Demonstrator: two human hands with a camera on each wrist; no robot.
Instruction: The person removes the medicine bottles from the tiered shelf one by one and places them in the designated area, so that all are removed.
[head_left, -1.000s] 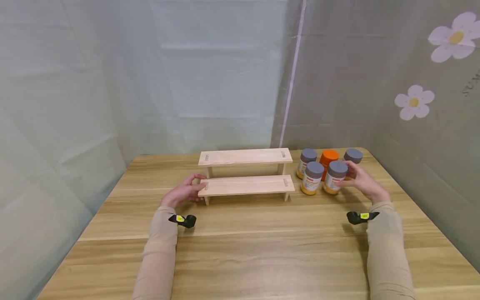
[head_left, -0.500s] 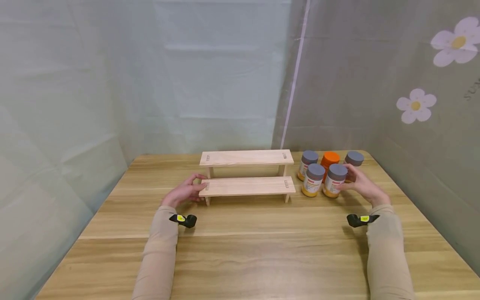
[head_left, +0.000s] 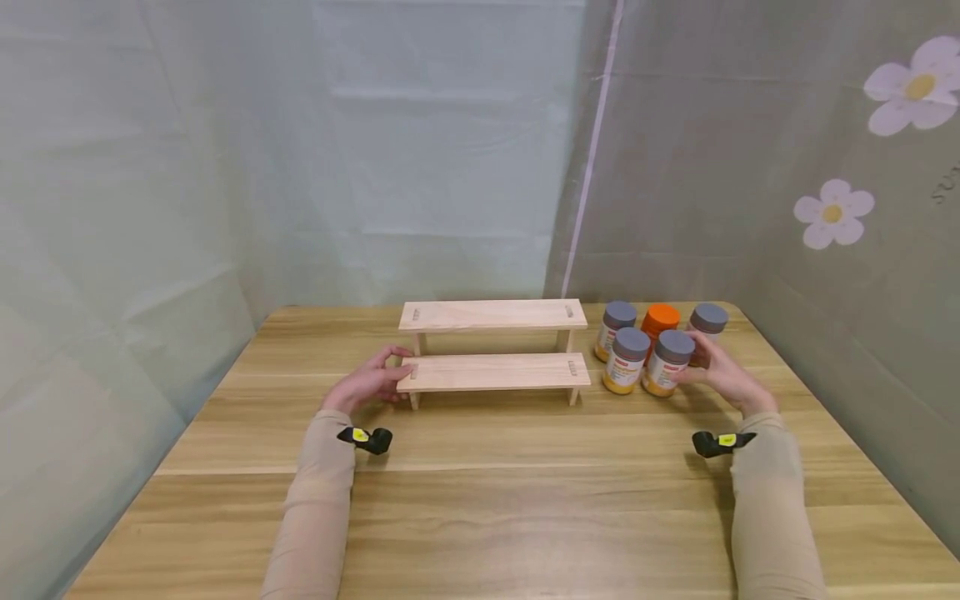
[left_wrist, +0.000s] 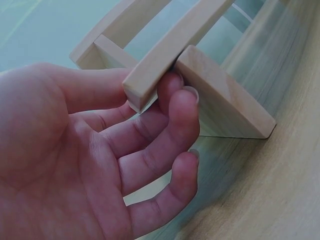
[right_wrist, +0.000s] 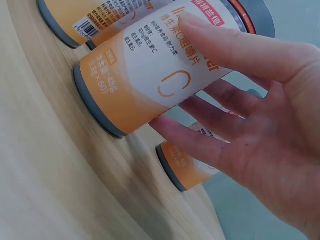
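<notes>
The right hand (head_left: pixel 718 373) curls its fingers round a grey-lidded jar (head_left: pixel 669 362) at its 9 o'clock; the left hand (head_left: pixel 369 383) pinches the wooden 2-tier shelf (head_left: pixel 492 371) at its 3 o'clock

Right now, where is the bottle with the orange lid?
In the head view, the orange-lidded bottle stands on the wooden table, in the back row between two grey-lidded bottles, right of the two-tier wooden shelf.
</notes>
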